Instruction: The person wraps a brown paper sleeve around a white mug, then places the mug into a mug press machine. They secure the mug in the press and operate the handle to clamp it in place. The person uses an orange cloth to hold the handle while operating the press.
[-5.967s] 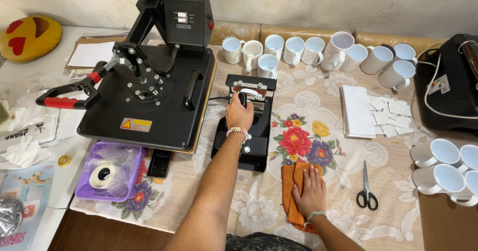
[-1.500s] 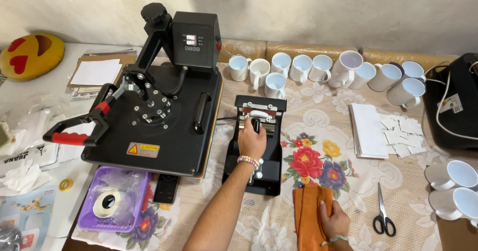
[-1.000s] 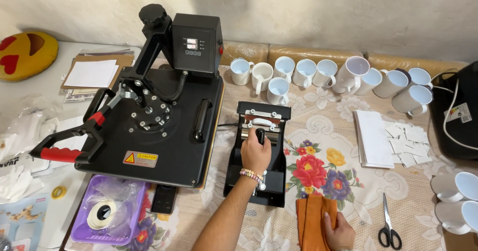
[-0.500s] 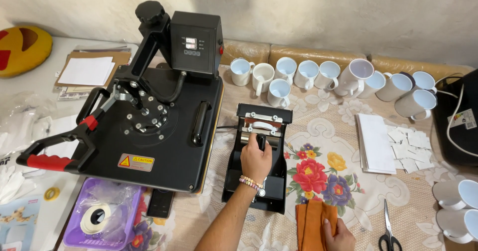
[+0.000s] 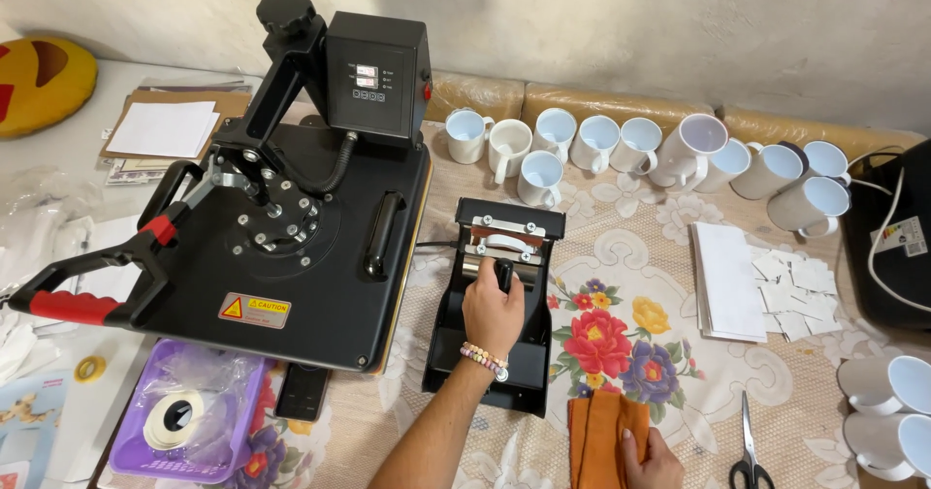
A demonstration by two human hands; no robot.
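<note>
Mugs [image 5: 582, 145], white and empty, stood in a row behind the mug press [image 5: 495, 305]. The left hand [image 5: 492, 313] was closed around its black lever [image 5: 504, 274]. The right hand [image 5: 650, 458] pinched an orange cloth [image 5: 601, 436], with scissors [image 5: 745, 445] just beside it. A purple basket [image 5: 184, 421] held a tape roll [image 5: 176, 417].

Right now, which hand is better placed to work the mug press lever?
Left. The left hand already grips the mug press lever, while the right hand rests on the orange cloth at the table's near edge.
</note>
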